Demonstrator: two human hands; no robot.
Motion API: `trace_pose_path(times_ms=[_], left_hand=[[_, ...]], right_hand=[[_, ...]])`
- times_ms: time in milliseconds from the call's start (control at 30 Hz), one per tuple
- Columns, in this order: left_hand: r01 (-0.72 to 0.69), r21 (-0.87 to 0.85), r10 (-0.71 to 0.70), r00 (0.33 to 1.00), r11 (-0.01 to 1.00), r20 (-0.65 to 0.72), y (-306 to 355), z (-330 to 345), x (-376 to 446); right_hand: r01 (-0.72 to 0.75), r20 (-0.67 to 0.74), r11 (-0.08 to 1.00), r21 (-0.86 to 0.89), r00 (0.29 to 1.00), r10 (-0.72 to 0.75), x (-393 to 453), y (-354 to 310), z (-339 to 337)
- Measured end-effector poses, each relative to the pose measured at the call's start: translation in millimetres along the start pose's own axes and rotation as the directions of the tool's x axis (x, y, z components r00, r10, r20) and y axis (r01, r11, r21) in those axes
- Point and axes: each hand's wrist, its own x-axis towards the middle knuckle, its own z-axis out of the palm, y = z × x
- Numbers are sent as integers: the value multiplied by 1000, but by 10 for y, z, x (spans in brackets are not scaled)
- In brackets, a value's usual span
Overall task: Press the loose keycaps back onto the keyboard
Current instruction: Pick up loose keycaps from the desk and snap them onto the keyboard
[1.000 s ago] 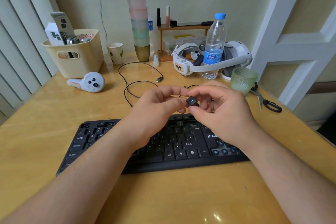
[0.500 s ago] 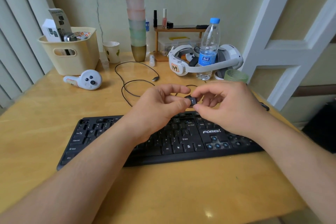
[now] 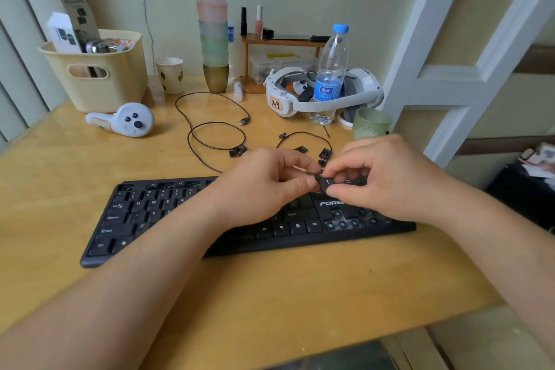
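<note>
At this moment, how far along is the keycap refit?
Done: most of the keyboard already carries caps. In hand: the left hand and right hand pinch one keycap together. Left: bare arrow-key sockets, and loose keycaps behind the keyboard.

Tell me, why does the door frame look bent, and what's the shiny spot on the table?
Head view: the wide-angle lens bows straight edges near the sides, so the door frame leans and curves; the bright spot on the table near its front edge is glare from a light; the keycap held between both hands looks slightly soft.
</note>
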Motion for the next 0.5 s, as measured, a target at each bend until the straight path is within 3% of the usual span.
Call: trace_pose_path(times_ms=[67, 100, 200, 500], left_hand=[[-49, 316, 66, 997, 947, -43, -27, -36, -4], [-56, 379, 88, 994, 924, -67, -43, -61, -2], [-11, 378, 76, 984, 926, -159, -122, -127, 23], [-23, 398, 114, 972, 917, -205, -214, -142, 42]], right_hand=[[-103, 113, 995, -6, 988, 103, -51, 104, -24], [-155, 182, 988, -17, 971, 156, -74, 154, -26], [-248, 308, 968, -22, 920, 243, -126, 243, 25], [-241, 271, 969, -49, 931, 245, -137, 221, 133]])
